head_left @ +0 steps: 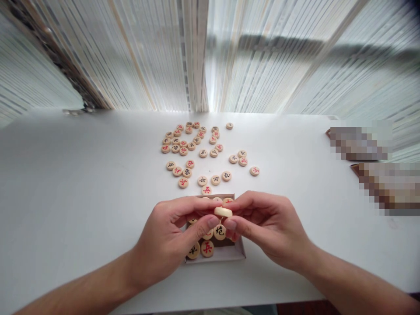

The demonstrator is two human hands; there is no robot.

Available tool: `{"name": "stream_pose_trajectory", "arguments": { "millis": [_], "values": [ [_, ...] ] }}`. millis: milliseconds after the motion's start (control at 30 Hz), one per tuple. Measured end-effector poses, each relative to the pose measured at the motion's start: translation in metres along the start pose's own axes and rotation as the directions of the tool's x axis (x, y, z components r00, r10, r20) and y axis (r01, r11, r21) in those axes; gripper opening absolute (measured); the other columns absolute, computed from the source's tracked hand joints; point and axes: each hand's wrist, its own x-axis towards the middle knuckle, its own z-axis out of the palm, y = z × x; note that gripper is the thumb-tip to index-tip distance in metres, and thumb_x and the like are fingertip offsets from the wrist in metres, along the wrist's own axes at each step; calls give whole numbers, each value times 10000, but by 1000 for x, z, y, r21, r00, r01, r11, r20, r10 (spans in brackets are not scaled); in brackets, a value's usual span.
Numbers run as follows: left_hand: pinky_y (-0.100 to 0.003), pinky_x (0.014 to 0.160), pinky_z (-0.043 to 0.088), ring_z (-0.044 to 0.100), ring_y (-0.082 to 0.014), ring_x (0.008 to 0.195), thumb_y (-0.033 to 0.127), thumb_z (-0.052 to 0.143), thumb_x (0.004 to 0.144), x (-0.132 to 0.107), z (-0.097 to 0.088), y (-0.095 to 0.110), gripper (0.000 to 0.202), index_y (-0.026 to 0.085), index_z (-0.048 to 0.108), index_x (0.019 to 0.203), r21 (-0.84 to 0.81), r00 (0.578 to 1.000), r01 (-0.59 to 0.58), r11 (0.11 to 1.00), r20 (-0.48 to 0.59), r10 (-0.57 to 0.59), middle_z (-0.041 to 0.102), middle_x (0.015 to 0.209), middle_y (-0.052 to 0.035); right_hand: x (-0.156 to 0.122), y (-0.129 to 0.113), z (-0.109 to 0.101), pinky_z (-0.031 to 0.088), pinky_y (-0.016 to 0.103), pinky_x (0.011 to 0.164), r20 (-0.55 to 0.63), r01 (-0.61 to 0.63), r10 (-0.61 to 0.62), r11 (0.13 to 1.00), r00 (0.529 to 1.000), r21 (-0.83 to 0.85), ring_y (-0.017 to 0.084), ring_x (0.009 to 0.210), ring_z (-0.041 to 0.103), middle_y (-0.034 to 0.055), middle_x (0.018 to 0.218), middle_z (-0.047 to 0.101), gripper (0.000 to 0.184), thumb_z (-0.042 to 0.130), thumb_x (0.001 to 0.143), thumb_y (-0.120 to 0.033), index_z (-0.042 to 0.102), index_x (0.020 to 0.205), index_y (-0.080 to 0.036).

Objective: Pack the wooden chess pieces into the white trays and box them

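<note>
Between my two hands, above an open box, a pale round Chinese chess piece [223, 212] is held on edge. My left hand [179, 223] pinches its left side with thumb and fingers. On the opposite side, my right hand [267, 223] grips it the same way. Its marked face cannot be made out. The shallow box [226, 253] below holds several pieces, among them a black-marked one [220, 231] and a red-marked one [207, 248]. My hands cover part of the box and its contents.
Many loose chess pieces with red or black characters, such as this one [183, 183], are spread on the white table [98, 188] beyond the box. Two blurred-out brown-edged objects [356, 144] lie at the right. Vertical blinds [157, 52] hang behind the table.
</note>
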Motion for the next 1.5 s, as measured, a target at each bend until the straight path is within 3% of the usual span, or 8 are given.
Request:
{"name": "stream_pose_trajectory", "arguments": {
  "millis": [267, 500, 633, 867, 1033, 1200, 1500],
  "values": [
    [-181, 811, 670, 833, -141, 833, 97, 807, 918, -3, 1, -5, 348, 242, 811, 1234, -119, 999, -4, 993, 38, 8, 867, 932, 6, 5, -8, 1, 606, 150, 514, 79, -247, 237, 957, 968, 156, 112, 536, 734, 32, 668, 787, 183, 968, 781, -235, 816, 808, -138],
    [-163, 792, 668, 840, -143, 834, 67, 807, 904, -2, 2, -3, 349, 228, 822, 1213, -139, 998, -9, 990, 61, 18, 874, 939, -3, 5, -6, 1, 610, 160, 519, 120, -308, 289, 931, 950, 195, 106, 524, 727, 29, 678, 782, 216, 970, 778, -228, 791, 838, -124],
    [-132, 779, 652, 841, -134, 820, 57, 816, 889, 0, 1, 0, 335, 228, 844, 1175, -34, 995, -91, 995, 36, 92, 882, 986, -11, 5, -7, 3, 608, 144, 553, 139, -322, 296, 914, 945, 247, 92, 552, 728, 14, 699, 797, 318, 998, 717, -139, 787, 956, -140],
    [-103, 799, 612, 825, -108, 818, 53, 826, 880, -2, -2, -1, 344, 240, 840, 1168, 173, 961, -277, 945, 57, 271, 880, 985, 10, 3, -5, 3, 584, 146, 507, 151, -369, 342, 901, 928, 226, 89, 504, 693, 12, 686, 792, 359, 1021, 659, -136, 719, 855, -143],
    [-134, 773, 612, 804, -111, 772, 44, 788, 913, -5, -1, -2, 355, 210, 798, 1226, 230, 930, -365, 902, 143, 340, 867, 976, -6, 0, -4, 2, 526, 123, 450, 108, -380, 369, 917, 923, 123, 74, 458, 642, -8, 608, 741, 374, 1022, 670, -197, 669, 781, -144],
    [-145, 727, 596, 783, -111, 752, 103, 760, 963, -3, -1, 2, 339, 291, 805, 1242, 150, 952, -256, 955, 212, 222, 840, 879, 30, 2, -7, 2, 520, 154, 431, 134, -366, 351, 924, 927, 110, 96, 448, 648, 4, 604, 725, 354, 971, 764, -331, 669, 766, -147],
    [-170, 767, 613, 805, -134, 799, 118, 817, 921, -1, -1, 4, 325, 277, 840, 1203, 14, 982, -168, 986, 91, 166, 870, 943, -5, 4, -6, -3, 567, 173, 458, 206, -349, 309, 915, 929, 202, 126, 497, 726, 47, 721, 777, 278, 869, 895, -375, 732, 897, -133]
  ]
}}
